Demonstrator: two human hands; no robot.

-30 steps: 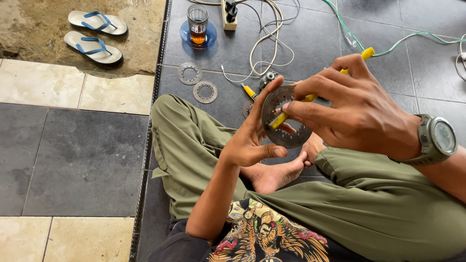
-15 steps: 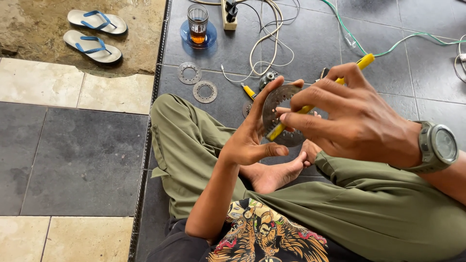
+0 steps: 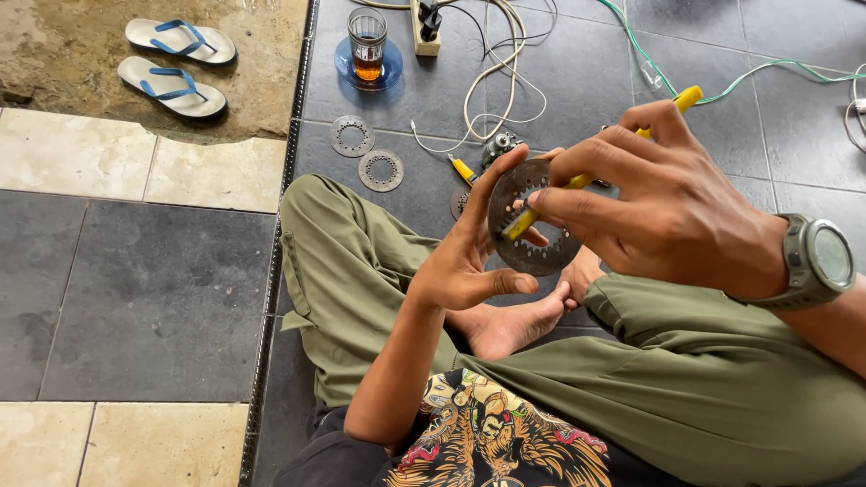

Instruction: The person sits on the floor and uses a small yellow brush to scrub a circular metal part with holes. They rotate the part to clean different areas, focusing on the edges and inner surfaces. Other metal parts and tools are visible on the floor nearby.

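Observation:
I sit cross-legged on dark floor tiles. My left hand (image 3: 474, 248) holds a grey metal disc (image 3: 532, 257) with a ring of holes upright by its edge, fingers spread along the rim. My right hand (image 3: 663, 203), with a grey wristwatch, grips a yellow-handled tool (image 3: 687, 96) like a pen. The tool's tip rests against the disc's inner opening. My bare feet lie just under the disc.
Two more perforated discs (image 3: 352, 135) (image 3: 381, 169) lie on the tiles to the left. A glass of tea on a blue saucer (image 3: 367, 47), a power strip (image 3: 424, 22), white and green cables, a small metal part (image 3: 501, 144) and blue-strapped sandals (image 3: 176, 59) are farther off.
My right hand and the yellow tool have shifted slightly across the disc. The left hand keeps the disc in the same place.

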